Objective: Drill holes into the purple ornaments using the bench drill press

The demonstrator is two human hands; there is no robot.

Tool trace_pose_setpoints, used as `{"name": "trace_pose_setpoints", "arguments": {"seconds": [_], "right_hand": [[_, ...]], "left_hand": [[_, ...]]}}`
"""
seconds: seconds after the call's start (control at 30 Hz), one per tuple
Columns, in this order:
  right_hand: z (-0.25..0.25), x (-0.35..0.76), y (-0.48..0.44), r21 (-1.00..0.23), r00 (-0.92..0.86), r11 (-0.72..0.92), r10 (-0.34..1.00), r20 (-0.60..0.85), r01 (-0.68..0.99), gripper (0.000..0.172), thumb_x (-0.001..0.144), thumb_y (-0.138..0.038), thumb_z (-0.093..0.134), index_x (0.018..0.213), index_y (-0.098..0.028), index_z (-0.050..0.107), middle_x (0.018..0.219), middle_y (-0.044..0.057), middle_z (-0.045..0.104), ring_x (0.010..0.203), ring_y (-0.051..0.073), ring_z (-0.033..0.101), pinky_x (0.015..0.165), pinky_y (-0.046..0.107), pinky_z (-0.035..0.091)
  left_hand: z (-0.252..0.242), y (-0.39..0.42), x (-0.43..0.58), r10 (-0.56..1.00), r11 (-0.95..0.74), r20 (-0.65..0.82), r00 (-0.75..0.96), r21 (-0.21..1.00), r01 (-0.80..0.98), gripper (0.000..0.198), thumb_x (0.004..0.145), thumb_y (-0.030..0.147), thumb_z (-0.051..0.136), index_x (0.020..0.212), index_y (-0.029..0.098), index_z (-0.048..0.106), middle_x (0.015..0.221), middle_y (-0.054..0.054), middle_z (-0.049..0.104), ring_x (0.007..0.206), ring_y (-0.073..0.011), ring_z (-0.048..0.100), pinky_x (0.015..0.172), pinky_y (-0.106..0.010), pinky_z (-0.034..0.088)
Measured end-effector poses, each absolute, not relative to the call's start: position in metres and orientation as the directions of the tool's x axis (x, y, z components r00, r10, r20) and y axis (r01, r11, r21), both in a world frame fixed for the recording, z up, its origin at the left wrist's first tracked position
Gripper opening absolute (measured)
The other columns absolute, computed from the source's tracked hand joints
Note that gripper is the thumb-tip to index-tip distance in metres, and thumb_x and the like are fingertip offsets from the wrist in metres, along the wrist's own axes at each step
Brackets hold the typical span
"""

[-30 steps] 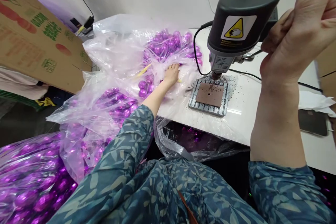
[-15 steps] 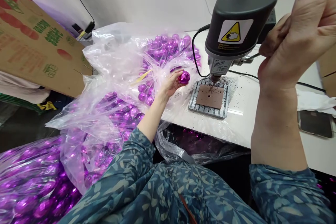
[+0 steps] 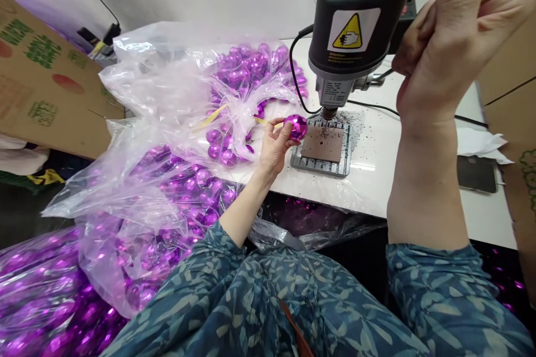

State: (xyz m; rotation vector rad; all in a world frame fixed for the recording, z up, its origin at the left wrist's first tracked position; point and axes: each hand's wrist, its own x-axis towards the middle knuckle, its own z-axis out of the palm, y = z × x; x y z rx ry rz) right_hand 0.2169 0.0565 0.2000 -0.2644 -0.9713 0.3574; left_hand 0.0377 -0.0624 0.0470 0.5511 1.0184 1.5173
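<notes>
Between the thumb and fingers of my left hand (image 3: 276, 148) is a shiny purple faceted ball (image 3: 297, 127), at the left edge of the drill press base (image 3: 344, 164). My right hand (image 3: 456, 33) is raised and closed round the feed lever (image 3: 384, 75) of the drill press (image 3: 355, 28); its grip end is hidden by the fingers. The dark chuck (image 3: 329, 113) points down over a brown square plate (image 3: 322, 144) with a small hole in it. Dark shavings lie on the plate and around the base.
Clear plastic bags (image 3: 163, 83) full of purple balls (image 3: 247, 67) cover the left side of the white table (image 3: 368, 184). Another bag hangs below the front edge. A cardboard box (image 3: 50, 78) stands left. A phone (image 3: 477, 174) and white paper (image 3: 479, 144) lie right.
My left hand has brought the purple ball away from the bag, rightward to the drill press base. My right hand stays on the lever. The whole view has shifted a little.
</notes>
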Motion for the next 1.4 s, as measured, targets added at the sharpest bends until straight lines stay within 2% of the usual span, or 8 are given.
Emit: {"name": "trace_pose_setpoints", "arguments": {"seconds": [0.1,0.2,0.33,0.47,0.63,0.9,1.1,1.4], "right_hand": [[0.197,0.215,0.059,-0.381,0.526,0.908,0.413,0.743,-0.174,0.093,0.072,-0.102,0.065,0.067,-0.026,0.011,0.048,-0.010,0.005,0.031,0.002,0.014,0.038,0.034,-0.006],[0.195,0.213,0.059,-0.404,0.523,0.902,0.420,0.742,-0.151,0.087,0.076,-0.104,0.056,0.068,-0.028,0.014,0.047,-0.009,0.007,0.032,0.004,0.012,0.039,0.036,-0.005],[0.195,0.213,0.058,-0.416,0.529,0.902,0.412,0.742,-0.118,0.083,0.080,-0.101,0.055,0.068,-0.029,0.015,0.046,-0.009,0.008,0.033,0.005,0.009,0.038,0.036,-0.003],[0.196,0.213,0.059,-0.415,0.518,0.903,0.409,0.752,-0.110,0.081,0.088,-0.097,0.049,0.069,-0.028,0.011,0.045,-0.008,0.009,0.033,0.004,0.006,0.039,0.037,0.000],[0.196,0.210,0.056,-0.391,0.503,0.914,0.388,0.773,-0.104,0.072,0.096,-0.084,0.046,0.072,-0.027,0.009,0.048,-0.009,0.009,0.035,0.001,0.008,0.042,0.034,0.001],[0.200,0.211,0.051,-0.382,0.532,0.914,0.391,0.751,-0.133,0.065,0.087,-0.069,0.061,0.069,-0.028,0.014,0.047,-0.010,0.010,0.033,0.003,0.014,0.041,0.036,0.003],[0.202,0.217,0.039,-0.479,0.448,0.873,0.468,0.762,-0.097,0.072,0.077,-0.076,0.061,0.067,-0.023,0.013,0.045,-0.009,0.017,0.034,0.000,0.024,0.042,0.031,0.008],[0.192,0.204,0.013,-0.359,0.499,0.926,0.366,0.786,-0.113,0.084,0.086,-0.090,0.063,0.064,-0.024,0.016,0.049,-0.008,0.012,0.039,0.000,0.015,0.049,0.033,0.005]], "left_hand": [[0.032,-0.062,0.042,0.977,0.081,-0.170,-0.130,0.855,-0.513,0.049,0.094,0.036,0.097,0.131,0.026,0.067,0.117,-0.003,0.082,0.117,-0.0202,0.083,0.103,-0.035,0.067],[0.012,-0.052,0.046,0.985,0.030,-0.100,-0.141,0.902,-0.431,0.048,0.092,0.037,0.098,0.127,0.024,0.068,0.115,-0.003,0.082,0.114,-0.0192,0.081,0.109,-0.038,0.064],[-0.019,-0.028,0.050,0.989,-0.111,0.078,-0.128,0.956,-0.271,0.056,0.087,0.051,0.102,0.122,0.024,0.068,0.113,-0.004,0.084,0.111,-0.0201,0.080,0.113,-0.042,0.060],[-0.044,-0.008,0.053,0.984,-0.167,0.155,-0.083,0.971,-0.169,0.065,0.083,0.064,0.101,0.120,0.024,0.066,0.111,-0.006,0.083,0.108,-0.0224,0.080,0.108,-0.042,0.059],[-0.057,0.003,0.053,0.969,-0.242,0.240,-0.055,0.970,-0.025,0.060,0.086,0.058,0.099,0.123,0.024,0.066,0.120,-0.007,0.081,0.119,-0.0240,0.079,0.113,-0.042,0.057],[-0.052,-0.005,0.049,0.946,-0.323,0.306,0.105,0.915,0.242,0.068,0.087,0.056,0.097,0.139,0.024,0.067,0.141,-0.013,0.077,0.133,-0.0325,0.076,0.118,-0.050,0.060],[-0.056,0.000,0.054,0.924,-0.365,0.333,0.187,0.915,0.172,0.072,0.089,0.058,0.094,0.145,0.025,0.063,0.146,-0.014,0.076,0.138,-0.0336,0.075,0.125,-0.058,0.059],[-0.038,-0.010,0.063,0.961,-0.232,0.232,0.147,0.973,-0.021,0.070,0.075,0.050,0.106,0.129,0.026,0.068,0.135,-0.011,0.078,0.132,-0.0319,0.075,0.128,-0.058,0.056]]}}
